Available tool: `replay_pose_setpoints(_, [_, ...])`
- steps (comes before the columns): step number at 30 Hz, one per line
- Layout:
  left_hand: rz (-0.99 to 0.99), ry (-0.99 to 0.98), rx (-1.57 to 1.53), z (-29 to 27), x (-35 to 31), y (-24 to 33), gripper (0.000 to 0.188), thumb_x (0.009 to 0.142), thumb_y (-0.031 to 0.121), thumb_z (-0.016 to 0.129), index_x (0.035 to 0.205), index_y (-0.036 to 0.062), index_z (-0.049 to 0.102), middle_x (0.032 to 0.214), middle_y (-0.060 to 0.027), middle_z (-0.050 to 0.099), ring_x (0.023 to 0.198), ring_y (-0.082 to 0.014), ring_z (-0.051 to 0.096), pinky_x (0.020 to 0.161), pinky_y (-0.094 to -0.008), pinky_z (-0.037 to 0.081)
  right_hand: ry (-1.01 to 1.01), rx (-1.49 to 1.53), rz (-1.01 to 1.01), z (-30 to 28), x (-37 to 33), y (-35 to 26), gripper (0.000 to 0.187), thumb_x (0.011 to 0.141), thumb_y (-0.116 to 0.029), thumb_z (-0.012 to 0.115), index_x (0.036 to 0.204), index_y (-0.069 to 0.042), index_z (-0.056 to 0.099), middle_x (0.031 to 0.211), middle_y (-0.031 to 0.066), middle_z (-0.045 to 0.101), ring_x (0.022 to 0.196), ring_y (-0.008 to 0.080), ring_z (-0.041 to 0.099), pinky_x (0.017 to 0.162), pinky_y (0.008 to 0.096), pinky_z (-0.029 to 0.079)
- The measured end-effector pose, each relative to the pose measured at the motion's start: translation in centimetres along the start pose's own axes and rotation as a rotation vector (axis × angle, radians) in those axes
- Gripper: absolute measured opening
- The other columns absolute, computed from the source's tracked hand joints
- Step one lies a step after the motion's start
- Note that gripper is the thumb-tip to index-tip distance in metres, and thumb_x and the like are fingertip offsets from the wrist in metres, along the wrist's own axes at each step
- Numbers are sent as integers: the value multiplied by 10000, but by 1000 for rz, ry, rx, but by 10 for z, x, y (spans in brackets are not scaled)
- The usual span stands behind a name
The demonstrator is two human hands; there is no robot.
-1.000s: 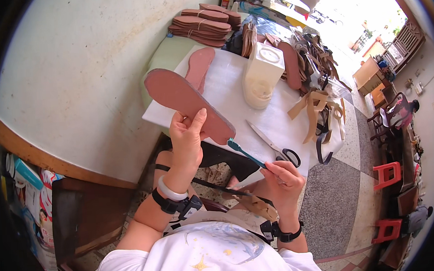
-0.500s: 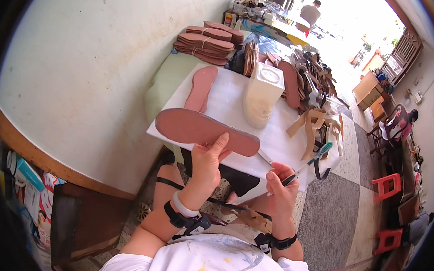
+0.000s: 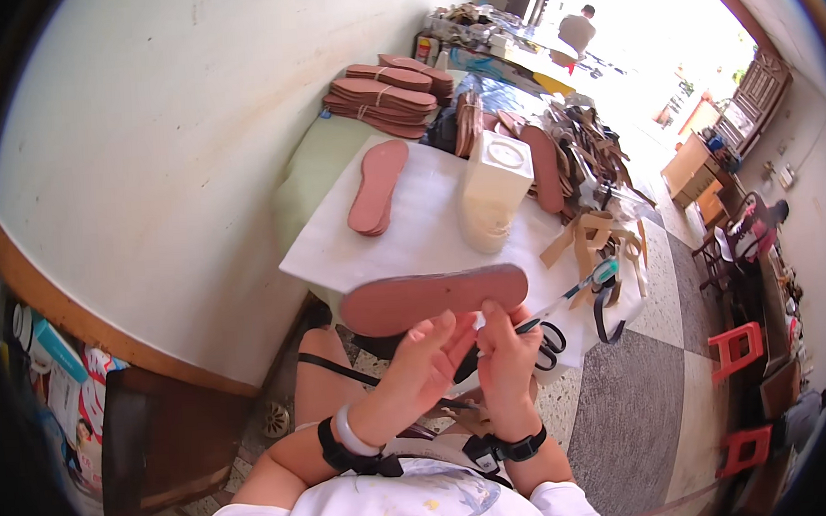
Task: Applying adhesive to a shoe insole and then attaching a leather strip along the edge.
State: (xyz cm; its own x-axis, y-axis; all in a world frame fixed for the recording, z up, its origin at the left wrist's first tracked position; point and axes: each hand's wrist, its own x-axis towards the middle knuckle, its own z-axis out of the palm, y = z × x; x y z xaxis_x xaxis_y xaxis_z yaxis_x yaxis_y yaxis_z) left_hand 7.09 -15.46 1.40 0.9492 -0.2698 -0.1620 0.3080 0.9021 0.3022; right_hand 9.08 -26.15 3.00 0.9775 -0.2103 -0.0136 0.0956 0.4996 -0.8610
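Observation:
A reddish-brown insole (image 3: 406,303) with a dark edge is held up in front of the table, lying nearly level. My right hand (image 3: 509,356) pinches it near its right end, thumb on top. Just below the insole's lower edge, my left hand (image 3: 420,362) is turned palm up with its fingers apart; whether it touches the edge I cannot tell. Black-handled scissors (image 3: 553,344) lie beside my right hand at the table's front edge. Behind them is a tool with a teal handle (image 3: 605,271). A small stack of insoles (image 3: 378,187) rests on the white tabletop (image 3: 319,254).
A cream-coloured foot-shaped block (image 3: 494,193) stands mid-table. Bundled insoles (image 3: 381,101) are piled at the back left. Tan strips (image 3: 585,244) and tangled straps (image 3: 594,141) cover the right side. A wall (image 3: 166,177) closes off the left. Red stools (image 3: 737,353) stand far right.
The scissors have left my right hand and lie on the table. My right hand has moved left and taken the insole, while my left hand has loosened. The insole has come lower and more level.

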Motion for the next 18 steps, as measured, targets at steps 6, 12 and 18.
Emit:
replay_pose_setpoints(6, [-500, -363, 968, 18, -31, 57, 365, 810, 174, 753, 1067, -50, 622, 876, -66, 653, 761, -125, 607, 734, -250, 487, -60, -137, -154, -25, 30, -45, 91, 828, -33, 685, 856, 4, 607, 635, -40, 541, 440, -11, 319, 395, 200, 170])
replay_pose_setpoints(12, [461, -99, 1086, 2, 6, 45, 219, 801, 125, 758, 959, -13, 694, 771, -3, 666, 642, -44, 567, 598, -174, 452, -359, -285, 163, -23, 29, -57, 91, 802, -49, 715, 829, -3, 641, 657, -38, 575, 462, -13, 369, 401, 179, 210])
replay_pose_setpoints(18, [-53, -131, 966, -12, -2, 53, 142, 809, 95, 735, 914, 5, 709, 779, -7, 676, 659, -14, 563, 584, -169, 453, -452, -637, 169, -13, 34, -58, 128, 838, -126, 711, 855, -17, 645, 697, -38, 610, 592, 2, 471, 492, 176, 331])
